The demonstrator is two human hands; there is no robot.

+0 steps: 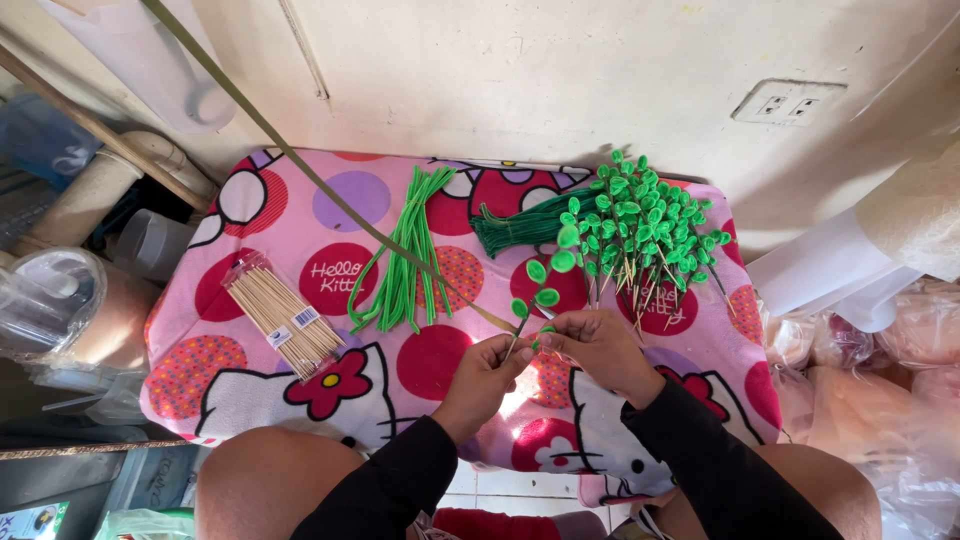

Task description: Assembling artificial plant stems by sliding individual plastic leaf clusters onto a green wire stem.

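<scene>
A thin green-leafed wooden skewer (533, 300) is pinched by left hand (487, 375) and right hand (597, 347) above a pink cartoon-print cloth (440, 300).

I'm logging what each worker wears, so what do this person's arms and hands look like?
Both arms are covered by long, close-fitting black sleeves ending at the wrists. The left hand and right hand are bare: no gloves, rings, watch or bracelets show.
</scene>
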